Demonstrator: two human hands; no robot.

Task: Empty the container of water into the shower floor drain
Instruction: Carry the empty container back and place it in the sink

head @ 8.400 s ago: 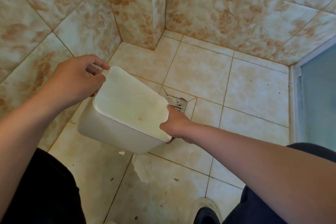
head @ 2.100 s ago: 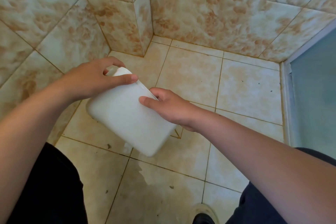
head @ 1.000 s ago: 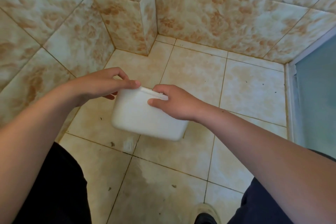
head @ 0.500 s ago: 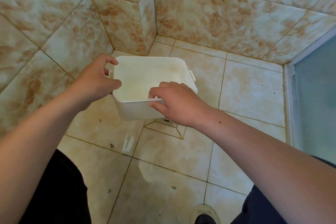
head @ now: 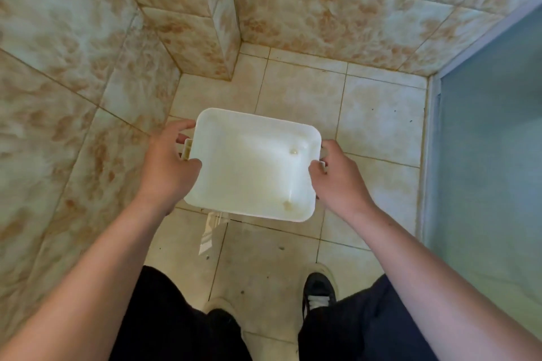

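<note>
- A person holds a white plastic container [head: 252, 167] upright with both hands at the centre of the frame, above the tiled shower floor [head: 378, 123].
- The left hand [head: 168, 165] grips the container's left end, thumb hooked over the rim and fingers curled around a small side handle [head: 186, 149].
- The right hand [head: 340, 177] clasps the right end in the same way, thumb on the rim near the second handle, which is mostly hidden behind it.
- The container's mouth faces the camera; its pale inside shows only a faint yellowish stain and two small drops toward its lower right corner.
- The floor drain cannot be seen; the container covers the middle of the floor.
- A wet, reflective patch [head: 209, 233] lies on the floor tiles just below the container's lower left edge.
- Marbled tan wall tiles [head: 73, 61] fill the upper left and top of the frame, with a projecting tiled corner [head: 224, 23] at upper centre.
- A pale blue-green panel [head: 489, 141] in a light frame runs down the right side of the picture.
- Both bare forearms reach in from the lower corners, over dark trousers [head: 173, 328].
- A dark shoe with white stripes [head: 318, 291] stands at the lower centre right, with the toe of another shoe [head: 218, 311] to its left.
</note>
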